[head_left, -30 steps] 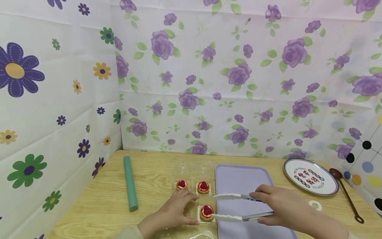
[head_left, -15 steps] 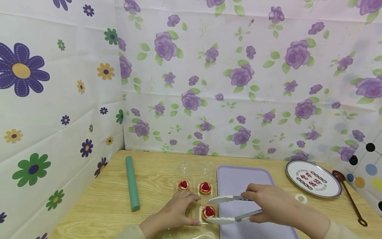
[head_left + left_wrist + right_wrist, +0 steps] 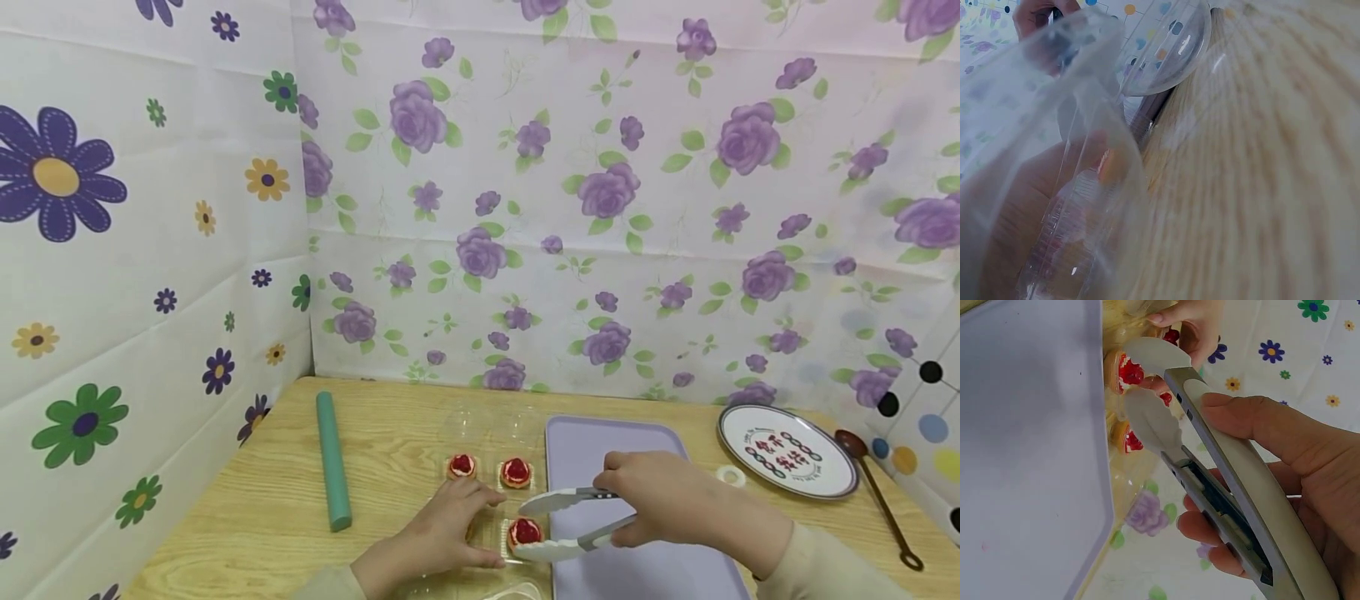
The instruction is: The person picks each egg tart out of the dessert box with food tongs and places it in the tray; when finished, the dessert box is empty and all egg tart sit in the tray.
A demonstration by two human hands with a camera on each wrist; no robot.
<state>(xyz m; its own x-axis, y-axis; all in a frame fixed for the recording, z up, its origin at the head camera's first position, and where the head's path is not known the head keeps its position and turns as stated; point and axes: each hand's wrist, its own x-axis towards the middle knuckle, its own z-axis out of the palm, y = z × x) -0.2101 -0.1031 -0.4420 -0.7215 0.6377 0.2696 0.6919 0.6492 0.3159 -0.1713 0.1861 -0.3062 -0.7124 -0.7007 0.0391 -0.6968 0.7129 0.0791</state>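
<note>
Now the right hand holds the tongs farther over the front-right tart.

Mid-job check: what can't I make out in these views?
Front-left tart: mostly hidden by the left hand, head view.
Whether the tongs touch the front-right tart: masked by a tong tip, head view.
Tray's near edge: cut off by the bottom border, head view.
Container's contents: blurred behind plastic, left wrist view.

The white plate bears red characters too small to read.
</note>
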